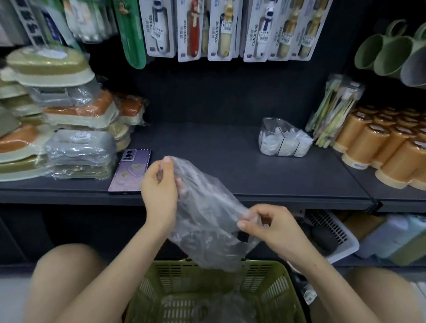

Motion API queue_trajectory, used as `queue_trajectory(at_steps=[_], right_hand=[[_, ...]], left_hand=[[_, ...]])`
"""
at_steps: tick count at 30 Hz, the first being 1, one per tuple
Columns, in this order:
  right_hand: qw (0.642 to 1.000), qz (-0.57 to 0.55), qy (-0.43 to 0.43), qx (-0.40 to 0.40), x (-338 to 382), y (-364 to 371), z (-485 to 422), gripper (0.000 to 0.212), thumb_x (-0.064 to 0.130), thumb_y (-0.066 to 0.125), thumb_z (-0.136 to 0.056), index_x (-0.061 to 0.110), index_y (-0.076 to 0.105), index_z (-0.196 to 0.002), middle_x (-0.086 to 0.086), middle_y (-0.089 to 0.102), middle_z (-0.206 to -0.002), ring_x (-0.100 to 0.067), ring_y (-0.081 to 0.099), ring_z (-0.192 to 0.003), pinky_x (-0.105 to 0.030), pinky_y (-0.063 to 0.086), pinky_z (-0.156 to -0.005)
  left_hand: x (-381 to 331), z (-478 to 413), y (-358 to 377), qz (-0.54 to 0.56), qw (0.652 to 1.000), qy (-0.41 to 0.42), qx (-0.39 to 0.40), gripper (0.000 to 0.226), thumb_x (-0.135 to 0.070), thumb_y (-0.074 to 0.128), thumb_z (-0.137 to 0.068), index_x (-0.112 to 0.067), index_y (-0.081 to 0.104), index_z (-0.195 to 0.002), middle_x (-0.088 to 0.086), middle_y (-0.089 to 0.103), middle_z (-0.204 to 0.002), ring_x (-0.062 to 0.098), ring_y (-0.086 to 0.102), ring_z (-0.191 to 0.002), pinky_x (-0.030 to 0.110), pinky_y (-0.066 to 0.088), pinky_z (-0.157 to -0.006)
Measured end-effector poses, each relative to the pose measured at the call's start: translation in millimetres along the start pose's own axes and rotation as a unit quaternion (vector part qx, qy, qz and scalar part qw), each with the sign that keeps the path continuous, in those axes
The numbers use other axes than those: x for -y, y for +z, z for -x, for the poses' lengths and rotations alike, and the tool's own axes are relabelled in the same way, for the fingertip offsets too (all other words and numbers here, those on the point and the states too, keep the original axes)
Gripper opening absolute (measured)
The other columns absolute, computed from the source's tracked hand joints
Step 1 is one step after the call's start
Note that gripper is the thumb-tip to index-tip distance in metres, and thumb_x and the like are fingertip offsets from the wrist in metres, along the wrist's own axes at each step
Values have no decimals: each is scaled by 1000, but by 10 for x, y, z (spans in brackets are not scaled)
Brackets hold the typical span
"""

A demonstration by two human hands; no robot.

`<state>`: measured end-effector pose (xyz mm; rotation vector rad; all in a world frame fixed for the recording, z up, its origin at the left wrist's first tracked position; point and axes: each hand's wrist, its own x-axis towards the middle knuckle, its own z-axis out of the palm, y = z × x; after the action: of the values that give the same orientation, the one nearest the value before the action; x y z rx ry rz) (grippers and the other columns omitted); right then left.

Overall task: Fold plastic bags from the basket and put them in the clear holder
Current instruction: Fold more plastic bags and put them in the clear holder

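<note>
Head camera looks down on both hands holding a thin, crumpled, clear plastic bag stretched slantwise between them. The left hand is raised, its thumb and fingers pinched on the bag's upper corner. The right hand sits lower, fingers curled, pinching the bag's opposite edge. The rest of the bag hangs down below and between the two hands.

Directly beneath the hands stands an olive-green slotted plastic basket, between the person's knees. The bag's hanging end reaches its far rim, and more crumpled clear bags lie inside it.

Beyond the right hand, well apart from it, a clear plastic divided holder stands on the dark grey shelf; folded whitish bags fill its compartments.

Just left of the left hand, a lilac smartphone lies flat on the shelf's front edge. Far to the right of the right hand lie rows of orange plastic cups. A white slotted basket sits on the lower shelf beside the right hand.
</note>
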<state>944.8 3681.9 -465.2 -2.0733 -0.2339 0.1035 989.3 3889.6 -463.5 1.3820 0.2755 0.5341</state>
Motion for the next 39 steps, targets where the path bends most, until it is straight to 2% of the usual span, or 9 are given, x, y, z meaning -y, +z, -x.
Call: queue_trajectory(at_steps=[7, 9, 12, 16, 19, 24, 28, 33, 39], right_hand=[[970, -232, 62, -47, 208, -286, -130, 19, 13, 63, -90, -2, 66, -78, -4, 56, -60, -10, 48, -53, -18, 46, -56], [952, -286, 89, -59, 304, -341, -253, 21, 16, 61, -92, 6, 64, -74, -4, 53, -60, -11, 46, -49, -24, 47, -56], [928, -338, 126, -91, 466, -379, -472, 19, 17, 63, -91, 9, 60, -74, -4, 55, -58, -11, 49, -47, -25, 51, -52], [900, -388, 153, -130, 640, -409, -764, 15, 17, 62, -93, 10, 56, -81, -2, 58, -55, -9, 56, -44, -22, 52, -46], [881, -420, 167, -138, 692, -401, -932, 15, 16, 61, -94, 9, 55, -82, -1, 57, -52, -7, 56, -41, -21, 51, -43], [863, -447, 188, -139, 722, -346, -1031, 16, 14, 59, -95, 8, 56, -81, -1, 59, -48, -7, 56, -38, -21, 51, -41], [876, -428, 176, -134, 727, -350, -987, 16, 16, 61, -94, 5, 56, -84, -8, 59, -65, -11, 60, -47, -25, 56, -48], [943, -271, 122, -150, 666, -406, -798, 25, 36, 62, -92, 11, 62, -99, -9, 68, -85, -16, 65, -68, -31, 59, -67], [989, -106, -26, -101, 569, -292, -587, 38, 41, 67, -85, 29, 56, -119, 9, 67, -106, -1, 61, -102, -18, 44, -88]], left_hand=[[19, -348, -157, -150, 986, -67, 39, 30, -30, 58, -95, -6, 55, -76, 1, 47, -60, 2, 42, -42, 24, 37, -50], [5, -392, -158, -203, 975, -75, 57, 36, -47, 58, -91, -12, 60, -98, -2, 59, -84, 1, 55, -67, 24, 42, -63], [-23, -324, -209, -257, 963, 65, 36, 58, -65, 53, -83, -18, 56, -117, -3, 58, -114, 15, 56, -107, 32, 45, -94], [-46, 61, -221, -238, 918, 275, 159, 46, -65, 44, -88, -27, 61, -108, -10, 61, -108, 10, 55, -106, 32, 43, -92], [54, 178, -161, -284, 872, 301, 260, 58, -76, 43, -82, -38, 47, -125, -28, 46, -126, -1, 42, -122, 29, 33, -103], [155, 173, 25, -287, 887, 256, 255, 68, -69, 64, -69, -49, 35, -127, -38, 39, -118, -23, 32, -114, 5, 25, -98], [153, 102, 147, -238, 928, 210, 195, 37, -51, 68, -80, -34, 61, -112, -23, 57, -98, -8, 53, -97, 10, 37, -84], [-12, -49, 157, -138, 966, 142, 169, 17, -21, 69, -86, -34, 61, -94, -15, 65, -90, -7, 58, -83, 9, 42, -77], [-120, -175, 178, -64, 977, 88, 185, 22, -40, 63, -86, -18, 67, -88, 4, 64, -77, 14, 58, -72, 28, 49, -71]])
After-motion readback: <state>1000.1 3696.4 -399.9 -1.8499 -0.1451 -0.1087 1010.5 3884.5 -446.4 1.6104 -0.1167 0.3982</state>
